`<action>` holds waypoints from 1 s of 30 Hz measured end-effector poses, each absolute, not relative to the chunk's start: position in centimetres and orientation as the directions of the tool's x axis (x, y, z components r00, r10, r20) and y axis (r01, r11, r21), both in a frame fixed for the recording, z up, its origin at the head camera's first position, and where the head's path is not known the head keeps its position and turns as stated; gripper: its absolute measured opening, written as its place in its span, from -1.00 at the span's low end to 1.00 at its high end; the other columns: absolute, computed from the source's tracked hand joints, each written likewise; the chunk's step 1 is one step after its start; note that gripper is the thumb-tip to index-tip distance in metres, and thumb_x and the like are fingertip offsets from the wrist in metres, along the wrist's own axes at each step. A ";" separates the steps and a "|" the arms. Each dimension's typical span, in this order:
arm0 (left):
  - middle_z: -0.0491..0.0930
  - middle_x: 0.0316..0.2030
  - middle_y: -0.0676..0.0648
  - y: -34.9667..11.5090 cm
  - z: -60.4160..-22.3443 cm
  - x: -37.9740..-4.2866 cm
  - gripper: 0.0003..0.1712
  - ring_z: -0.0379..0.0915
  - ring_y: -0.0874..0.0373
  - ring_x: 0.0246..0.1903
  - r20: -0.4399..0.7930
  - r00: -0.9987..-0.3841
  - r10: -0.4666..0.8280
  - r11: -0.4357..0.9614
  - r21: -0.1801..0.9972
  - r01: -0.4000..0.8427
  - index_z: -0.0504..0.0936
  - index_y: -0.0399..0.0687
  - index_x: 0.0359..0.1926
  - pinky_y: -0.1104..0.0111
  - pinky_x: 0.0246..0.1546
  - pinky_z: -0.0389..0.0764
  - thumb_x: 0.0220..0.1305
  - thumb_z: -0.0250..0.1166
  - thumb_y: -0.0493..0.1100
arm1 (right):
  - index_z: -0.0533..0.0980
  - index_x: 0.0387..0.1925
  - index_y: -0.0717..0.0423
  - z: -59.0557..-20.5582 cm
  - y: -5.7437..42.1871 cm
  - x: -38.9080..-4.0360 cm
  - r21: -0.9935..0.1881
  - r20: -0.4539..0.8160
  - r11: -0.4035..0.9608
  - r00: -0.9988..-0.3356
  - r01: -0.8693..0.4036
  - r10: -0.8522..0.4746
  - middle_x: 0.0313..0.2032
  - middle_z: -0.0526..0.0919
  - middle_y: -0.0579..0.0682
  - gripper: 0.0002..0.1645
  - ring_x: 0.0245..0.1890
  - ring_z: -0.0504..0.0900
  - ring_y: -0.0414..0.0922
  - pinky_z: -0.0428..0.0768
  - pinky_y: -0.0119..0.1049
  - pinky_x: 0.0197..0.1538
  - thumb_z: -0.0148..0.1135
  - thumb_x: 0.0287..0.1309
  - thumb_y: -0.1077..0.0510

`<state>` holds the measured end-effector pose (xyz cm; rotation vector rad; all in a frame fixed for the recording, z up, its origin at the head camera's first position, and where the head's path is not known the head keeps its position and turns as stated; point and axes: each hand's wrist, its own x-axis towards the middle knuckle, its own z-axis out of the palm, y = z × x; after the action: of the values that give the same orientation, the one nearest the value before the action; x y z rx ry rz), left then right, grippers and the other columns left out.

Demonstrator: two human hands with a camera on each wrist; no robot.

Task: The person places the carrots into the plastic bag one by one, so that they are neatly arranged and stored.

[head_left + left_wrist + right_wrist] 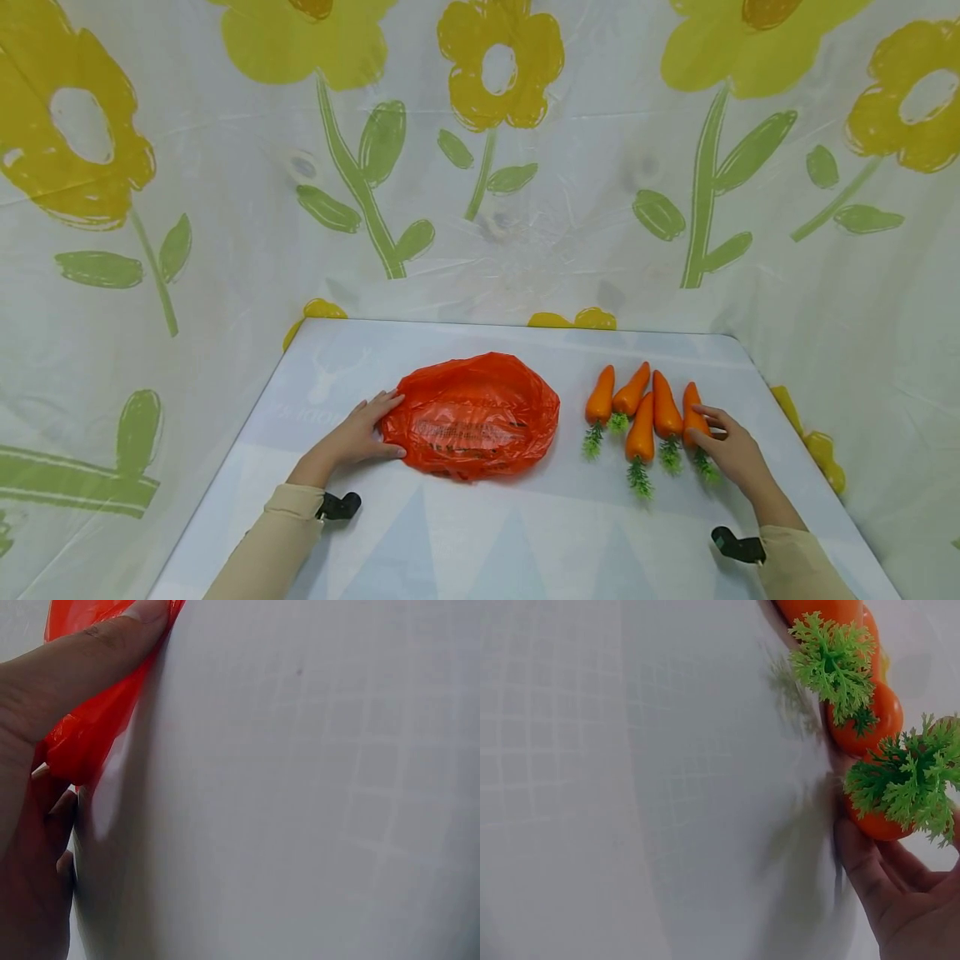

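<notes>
A crumpled red plastic bag (pixel 468 417) lies spread on the table left of centre, dark print across it. At its left side my left hand (pixel 356 437) rests with thumb and fingers spread apart. The left wrist view has the straight thumb (pixel 90 667) against the red plastic; the other fingertips are partly hidden. To the right lie several orange carrots (pixel 641 429) with green leafy tops. My right hand (pixel 731 450) holds the rightmost carrot (pixel 692 398) between thumb and fingers. Its leafy top (pixel 911 780) hangs over the fingers in the right wrist view.
The white table (pixel 570 542) has pale blue triangle prints and a rounded back right corner. A flower-printed curtain (pixel 585 183) surrounds it at the back and sides. Black wrist cameras (pixel 341 506) project from both sleeves.
</notes>
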<state>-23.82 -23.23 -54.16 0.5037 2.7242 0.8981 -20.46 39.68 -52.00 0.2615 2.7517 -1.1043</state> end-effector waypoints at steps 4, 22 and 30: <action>0.06 0.57 -0.23 -23.2 -54.3 -23.9 0.16 -0.20 -0.27 0.56 -0.110 -0.916 0.387 0.755 0.609 0.245 0.19 -0.09 0.57 -0.23 0.49 -0.20 0.06 0.57 0.15 | 0.12 0.52 0.22 -52.0 39.6 -20.4 -0.670 -0.214 0.708 -0.971 0.223 0.104 0.40 0.16 0.51 -0.07 0.29 0.30 0.44 0.47 0.30 0.24 0.03 0.44 -0.32; 0.06 0.57 -0.23 -23.2 -54.2 -23.7 0.17 -0.20 -0.26 0.56 -0.105 -0.919 0.379 0.750 0.617 0.239 0.19 -0.08 0.57 -0.22 0.49 -0.22 0.05 0.57 0.15 | 0.15 0.52 0.21 -51.3 39.1 -20.2 -0.682 -0.166 0.705 -0.980 0.194 0.109 0.40 0.20 0.48 -0.07 0.25 0.35 0.39 0.54 0.26 0.18 0.06 0.42 -0.32; 0.07 0.56 -0.25 -23.2 -54.3 -23.7 0.17 -0.19 -0.27 0.56 -0.096 -0.919 0.381 0.751 0.612 0.247 0.20 -0.10 0.56 -0.22 0.49 -0.22 0.05 0.57 0.16 | 0.15 0.52 0.20 -50.6 38.6 -20.0 -0.683 -0.130 0.714 -0.988 0.153 0.087 0.39 0.21 0.48 -0.10 0.24 0.37 0.39 0.57 0.24 0.14 0.07 0.45 -0.29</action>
<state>-23.68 -23.19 -54.29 0.4974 2.7347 0.9105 -19.97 38.59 -50.58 0.1982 2.8262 -1.1378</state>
